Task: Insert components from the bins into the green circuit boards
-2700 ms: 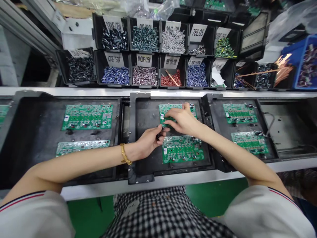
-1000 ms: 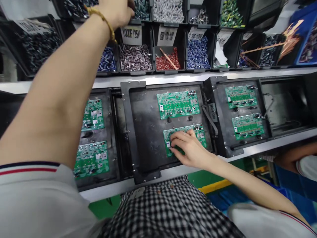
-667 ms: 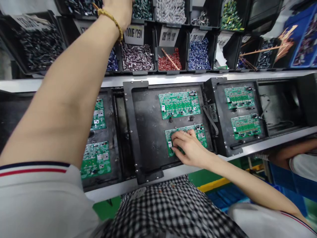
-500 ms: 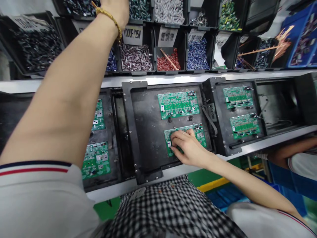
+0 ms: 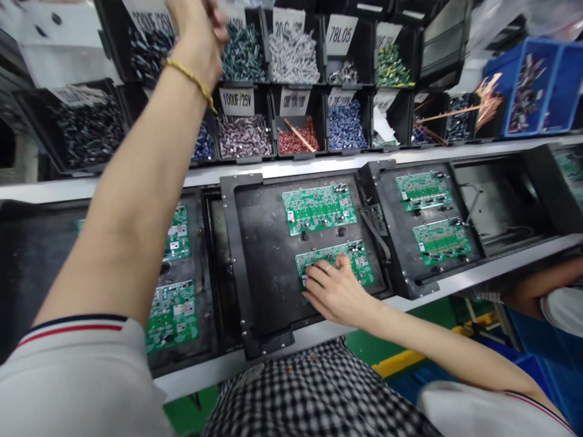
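My left hand [image 5: 198, 27], with a yellow braided band at its wrist, is raised over the upper row of parts bins. It is nearest the bin of dark green capacitors [image 5: 243, 53]. Its fingers are blurred and partly cut off by the top edge. My right hand [image 5: 337, 290] rests on the lower green circuit board [image 5: 362, 264] in the middle black tray [image 5: 268, 243]. Its fingers are curled together, tips down on the board's left part; whatever they pinch is hidden. Just above lies a second green circuit board [image 5: 319, 208], untouched.
Labelled bins of small parts line the back, among them red parts [image 5: 298, 135] and blue ones [image 5: 346, 124]. More trays with boards stand on both sides along the metal rail [image 5: 291, 162]. At the far right is another person's arm [image 5: 542, 285].
The view has tilted up, showing more of the upper bins. My left hand's fingers have come into partial view above the bins. My right hand stays on the lower board, fingers still curled.
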The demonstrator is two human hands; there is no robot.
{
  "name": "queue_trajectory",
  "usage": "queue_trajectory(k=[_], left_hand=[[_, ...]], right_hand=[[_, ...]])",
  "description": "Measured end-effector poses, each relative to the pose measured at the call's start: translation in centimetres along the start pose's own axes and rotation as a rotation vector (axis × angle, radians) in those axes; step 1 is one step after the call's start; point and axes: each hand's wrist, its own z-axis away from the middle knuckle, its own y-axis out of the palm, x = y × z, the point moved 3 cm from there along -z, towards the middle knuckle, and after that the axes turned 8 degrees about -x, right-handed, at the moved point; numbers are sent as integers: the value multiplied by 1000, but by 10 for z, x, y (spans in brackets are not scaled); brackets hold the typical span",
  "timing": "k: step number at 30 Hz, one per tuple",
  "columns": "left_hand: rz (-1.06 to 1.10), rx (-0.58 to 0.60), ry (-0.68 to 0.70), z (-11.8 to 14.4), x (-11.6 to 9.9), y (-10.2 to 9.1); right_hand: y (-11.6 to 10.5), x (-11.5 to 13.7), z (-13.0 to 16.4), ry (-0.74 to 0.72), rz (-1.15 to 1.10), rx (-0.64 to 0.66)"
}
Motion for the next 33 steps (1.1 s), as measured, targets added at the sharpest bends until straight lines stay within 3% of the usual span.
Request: queue_trajectory(k=[1, 4, 6, 7, 9, 11, 15, 20, 23, 28, 33], left_hand=[[96, -16, 73, 19, 4, 5], [125, 91, -74, 87, 45, 23], [84, 178, -222, 132, 81, 30], [67, 218, -388, 152, 100, 32], [52, 223, -580, 184, 128, 33], [56, 184, -682, 203, 143, 34], [91, 128, -743, 217, 153, 44], [172, 153, -726, 219, 158, 60], [222, 126, -755, 214, 156, 65], [217, 93, -867, 212, 146, 63], [58, 104, -928, 230, 156, 49]], right_hand=[[-1, -2, 0, 5, -31, -16], [-12, -22, -4, 61, -197, -102], [-27, -47, -8, 144, -279, -201], [-36, -61, -11, 196, -291, -264], [-53, -88, -15, 297, -287, -392], [-64, -110, -19, 344, -279, -471], [-63, -131, -21, 310, -251, -516], [-50, -135, -20, 224, -181, -498], [-54, -136, -24, 191, -154, -466], [-67, -163, -36, 177, -30, -301], [-49, -206, -46, 139, 4, -80]])
